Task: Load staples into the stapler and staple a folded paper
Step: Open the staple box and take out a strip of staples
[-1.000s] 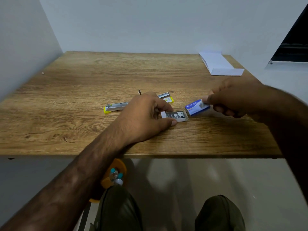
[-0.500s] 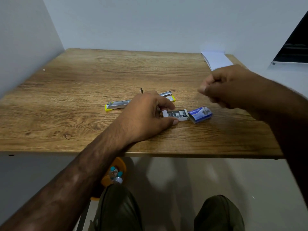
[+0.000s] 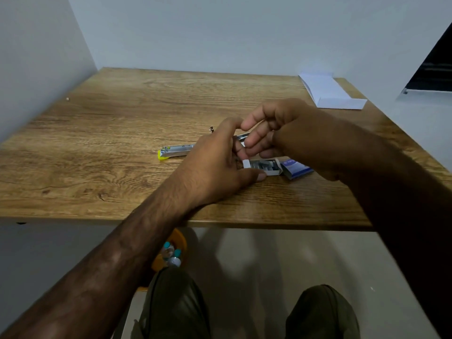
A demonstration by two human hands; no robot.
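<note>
An opened silver stapler with yellow ends (image 3: 176,151) lies flat on the wooden table (image 3: 102,148), partly hidden behind my hands. In front of it sits a small white tray of staples (image 3: 265,166), pulled out of its blue sleeve (image 3: 296,168), which lies just to its right. My left hand (image 3: 215,167) rests on the table with thumb and fingers holding the tray's left end. My right hand (image 3: 281,133) hovers above the tray, fingers spread and curled, holding nothing I can see. A folded white paper (image 3: 330,92) lies at the far right corner.
Grey walls close in on the left and back of the table. A dark window opening (image 3: 433,67) is at the far right. Below the table's front edge are my knees (image 3: 176,304) and an orange container with small bottles (image 3: 171,253).
My right hand has let go of the blue sleeve, which now lies on the table, and has moved left and down over the staple tray. My left hand stays on the tray.
</note>
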